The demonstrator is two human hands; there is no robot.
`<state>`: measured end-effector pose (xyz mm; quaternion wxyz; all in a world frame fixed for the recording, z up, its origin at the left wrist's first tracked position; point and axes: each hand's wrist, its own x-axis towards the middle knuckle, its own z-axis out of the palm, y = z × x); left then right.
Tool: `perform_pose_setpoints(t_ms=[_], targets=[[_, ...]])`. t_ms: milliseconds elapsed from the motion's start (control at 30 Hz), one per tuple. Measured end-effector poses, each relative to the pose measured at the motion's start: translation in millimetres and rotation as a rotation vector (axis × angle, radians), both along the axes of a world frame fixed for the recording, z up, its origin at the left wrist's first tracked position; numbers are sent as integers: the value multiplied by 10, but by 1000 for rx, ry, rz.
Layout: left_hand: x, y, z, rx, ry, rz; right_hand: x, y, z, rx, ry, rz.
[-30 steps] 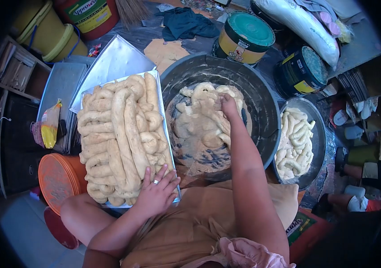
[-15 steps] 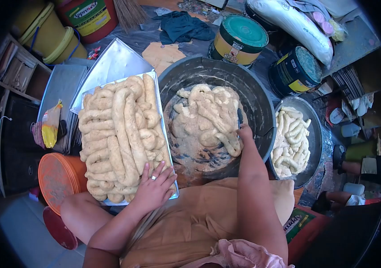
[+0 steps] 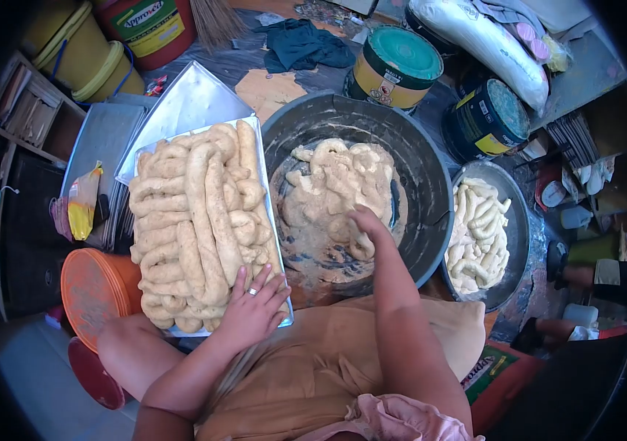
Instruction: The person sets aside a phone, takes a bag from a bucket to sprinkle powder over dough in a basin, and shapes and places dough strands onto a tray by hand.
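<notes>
A metal tray [image 3: 260,158] across my left lap is heaped with crumb-coated dough ropes [image 3: 199,213]. My left hand [image 3: 256,298] lies flat over the tray's near right corner, fingers spread, a ring on one of them. In front of me stands a wide dark basin [image 3: 431,184] holding tan crumbs and more dough strips [image 3: 332,169]. Inside it, my right hand [image 3: 368,223] is closed around the upper part of a curved dough strip [image 3: 359,245]; its fingertips are partly hidden.
A smaller grey basin [image 3: 519,242] with pale uncoated dough strips sits at right. Lidded buckets [image 3: 401,59] stand behind the big basin. To the left are an orange bucket [image 3: 93,294], stacked trays [image 3: 100,140] and yellow buckets [image 3: 100,73]. Another person's legs [image 3: 578,275] show far right.
My right hand has moved left from the basin's right side to the middle of the crumbs, onto a dough strip, whose end has shifted slightly left. My left hand has stayed put.
</notes>
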<state>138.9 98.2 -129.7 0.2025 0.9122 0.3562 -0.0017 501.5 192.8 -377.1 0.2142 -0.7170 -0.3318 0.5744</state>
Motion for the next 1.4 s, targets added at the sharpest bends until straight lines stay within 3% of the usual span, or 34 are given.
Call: perform_pose_setpoints(t_ms=[33, 100, 167, 267, 367, 433, 533, 633, 733, 833, 933, 1033, 1133, 1200, 1267, 1400], targets=[[-5, -1, -2, 5, 3, 1, -173, 104, 170, 60, 96, -72], [-1, -11, -8, 14, 9, -4, -577, 254, 700, 79, 244, 155], [15, -14, -12, 10, 9, 0, -1015, 262, 440, 146, 241, 214], [18, -9, -12, 24, 18, 2, -1102, 233, 51, 448, -289, 359], [12, -6, -5, 26, 18, 3, -854, -96, -246, 359, -625, -92], [-3, -1, 1, 13, 13, 2, -762, -422, -427, 131, -729, -348], [-2, 15, -1, -7, 5, -6, -741, -896, -829, 110, -629, -374], [9, 25, 18, -3, 16, -4, -1052, -896, -900, 68, -738, -373], [8, 18, 13, 7, 17, -4, -1107, -691, -619, -8, -371, -594], [27, 27, 14, 2, 12, -6, -868, -521, -1227, 4, 154, -956], [24, 36, 34, -17, 0, -4, -813, -307, -530, 143, 401, -1220], [6, 26, 16, -7, -9, -2, -918, -149, -13, 327, 316, -886], [8, 14, -3, 2, -3, -4, -1136, -56, 287, 253, 252, -389], [11, 16, 6, 16, 17, -15, -1499, -3, 426, 471, 163, -117], [26, 22, 23, 8, 16, -15, -1820, 56, 784, 445, 18, 154], [20, 11, -4, 6, 4, -1, -1959, 29, 694, 402, 187, -273]])
